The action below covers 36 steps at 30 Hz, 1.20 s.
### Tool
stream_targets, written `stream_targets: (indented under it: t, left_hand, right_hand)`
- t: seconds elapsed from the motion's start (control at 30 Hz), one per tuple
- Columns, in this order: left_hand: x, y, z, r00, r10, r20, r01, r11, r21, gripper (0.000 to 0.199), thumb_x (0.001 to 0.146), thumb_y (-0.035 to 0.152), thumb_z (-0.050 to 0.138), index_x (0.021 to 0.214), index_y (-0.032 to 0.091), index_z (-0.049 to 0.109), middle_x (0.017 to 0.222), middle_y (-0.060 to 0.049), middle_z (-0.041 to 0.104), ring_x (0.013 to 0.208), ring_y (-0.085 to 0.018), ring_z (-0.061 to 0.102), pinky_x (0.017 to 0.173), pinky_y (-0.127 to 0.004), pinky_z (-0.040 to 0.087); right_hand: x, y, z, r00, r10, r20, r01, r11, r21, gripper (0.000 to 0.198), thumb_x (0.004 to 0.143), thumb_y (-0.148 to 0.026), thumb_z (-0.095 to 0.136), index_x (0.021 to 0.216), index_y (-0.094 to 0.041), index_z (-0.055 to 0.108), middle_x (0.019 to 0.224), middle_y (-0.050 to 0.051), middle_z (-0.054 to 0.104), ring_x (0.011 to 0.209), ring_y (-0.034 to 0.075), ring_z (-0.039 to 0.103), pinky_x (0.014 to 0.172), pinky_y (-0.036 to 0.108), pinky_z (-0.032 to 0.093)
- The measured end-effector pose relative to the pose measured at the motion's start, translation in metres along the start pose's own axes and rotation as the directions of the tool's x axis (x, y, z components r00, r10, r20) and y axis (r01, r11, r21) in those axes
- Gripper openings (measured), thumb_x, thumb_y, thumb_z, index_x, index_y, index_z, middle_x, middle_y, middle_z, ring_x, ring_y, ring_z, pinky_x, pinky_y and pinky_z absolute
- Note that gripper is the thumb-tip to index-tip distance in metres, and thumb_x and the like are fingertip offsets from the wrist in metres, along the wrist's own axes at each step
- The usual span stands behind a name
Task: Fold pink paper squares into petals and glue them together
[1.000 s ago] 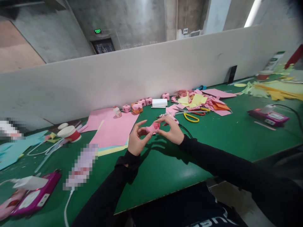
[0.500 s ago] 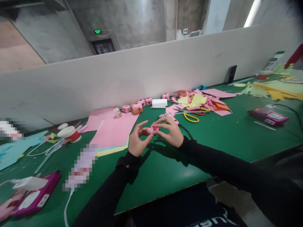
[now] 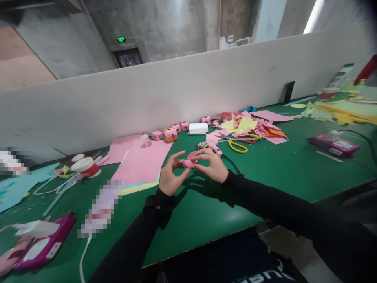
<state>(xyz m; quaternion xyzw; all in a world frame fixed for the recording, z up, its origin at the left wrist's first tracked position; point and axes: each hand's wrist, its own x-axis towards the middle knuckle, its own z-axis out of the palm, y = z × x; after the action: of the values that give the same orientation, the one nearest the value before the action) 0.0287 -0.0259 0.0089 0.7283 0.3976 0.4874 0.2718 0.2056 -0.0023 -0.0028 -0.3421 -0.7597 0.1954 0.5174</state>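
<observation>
Between my fingertips, above the green table (image 3: pixel 206 212), is a small pink folded paper piece (image 3: pixel 187 163). My left hand (image 3: pixel 171 175) pinches its left side between thumb and fingers. From the right, my right hand (image 3: pixel 212 164) closes thumb and fingers on the same piece. Just behind it a darker pink, ridged bit (image 3: pixel 193 155) shows, partly covered by my right fingers; whether it is joined to the piece I cannot tell. Beyond my right hand lie a pink glue gun (image 3: pixel 215 149) with a black cord and yellow-handled scissors (image 3: pixel 238 147).
Pink paper sheets (image 3: pixel 143 165) lie left of my hands, with a small bottle (image 3: pixel 145 139) on them. Several pink paper cubes (image 3: pixel 185 126) line the divider (image 3: pixel 176 90). Paper scraps (image 3: pixel 244 124) are heaped behind the scissors. A paper cup (image 3: pixel 86 167) stands at the left.
My right fingers have shifted slightly on the pink paper piece, and more of it and of the glue gun now shows. My left hand stays nearly in place.
</observation>
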Motion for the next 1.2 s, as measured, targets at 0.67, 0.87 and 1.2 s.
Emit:
stream_targets:
  t: [0.67, 0.87, 1.2]
  left_hand:
    - [-0.001, 0.000, 0.003, 0.999, 0.014, 0.035, -0.014, 1.000, -0.014, 0.066, 0.070, 0.024, 0.072, 0.129, 0.022, 0.041, 0.096, -0.003, 0.059, 0.078, -0.012, 0.064, 0.080, -0.031, 0.053]
    - [0.002, 0.001, 0.001, 0.996, -0.072, 0.057, 0.078, 0.992, -0.102, 0.056, 0.071, 0.028, 0.072, 0.121, 0.018, 0.048, 0.087, -0.003, 0.062, 0.086, -0.017, 0.063, 0.081, -0.033, 0.051]
    - [0.009, 0.003, -0.007, 0.941, -0.319, 0.117, 0.339, 0.900, -0.275, 0.051, 0.068, 0.035, 0.073, 0.109, 0.014, 0.053, 0.070, -0.001, 0.067, 0.070, -0.016, 0.066, 0.067, -0.026, 0.049]
  right_hand:
    - [0.007, 0.006, -0.005, 0.926, 0.234, 0.297, -0.338, 0.864, 0.373, 0.028, 0.070, -0.043, 0.070, 0.070, -0.015, 0.067, 0.075, 0.003, 0.064, 0.073, 0.016, 0.058, 0.067, 0.028, 0.044]
    - [0.007, 0.010, -0.002, 0.921, 0.285, 0.264, -0.378, 0.818, 0.434, 0.031, 0.068, -0.046, 0.070, 0.068, -0.016, 0.066, 0.073, 0.003, 0.063, 0.072, 0.015, 0.057, 0.067, 0.028, 0.042]
    - [0.006, 0.010, 0.002, 0.893, 0.264, 0.365, -0.426, 0.761, 0.489, 0.032, 0.071, -0.046, 0.068, 0.068, -0.014, 0.065, 0.067, 0.001, 0.060, 0.066, 0.012, 0.050, 0.066, 0.027, 0.038]
